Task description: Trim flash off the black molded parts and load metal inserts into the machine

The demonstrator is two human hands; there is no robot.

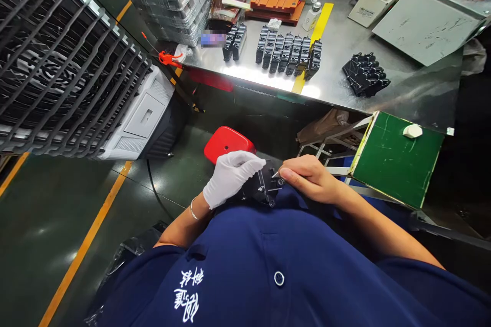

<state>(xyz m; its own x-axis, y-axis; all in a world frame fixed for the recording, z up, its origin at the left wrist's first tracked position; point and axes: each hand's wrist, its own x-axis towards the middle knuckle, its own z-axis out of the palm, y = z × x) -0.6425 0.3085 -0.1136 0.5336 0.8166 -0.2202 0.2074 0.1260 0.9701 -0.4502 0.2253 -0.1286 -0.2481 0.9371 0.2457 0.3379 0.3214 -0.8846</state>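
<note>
My left hand (235,176), in a white glove, is closed on a black plastic part (264,189) with thin metal pins, held close in front of my shirt. My right hand (312,178) is bare, its thumb and forefinger pinched at the part's right side. A small thin pale piece (275,174) shows at those fingertips, too small to name. On the metal table (333,82) stand a row of similar black parts (287,53), a pair of black parts (235,42) to its left, and a heap of black parts (366,74) at the right.
A red stool (230,144) stands just beyond my hands. To the right is a green board (397,158) with a white nut-shaped piece. An orange fixture (276,2) and grey machine box (425,20) sit on the table. A large fan (69,61) and stacked clear trays (172,0) fill the left.
</note>
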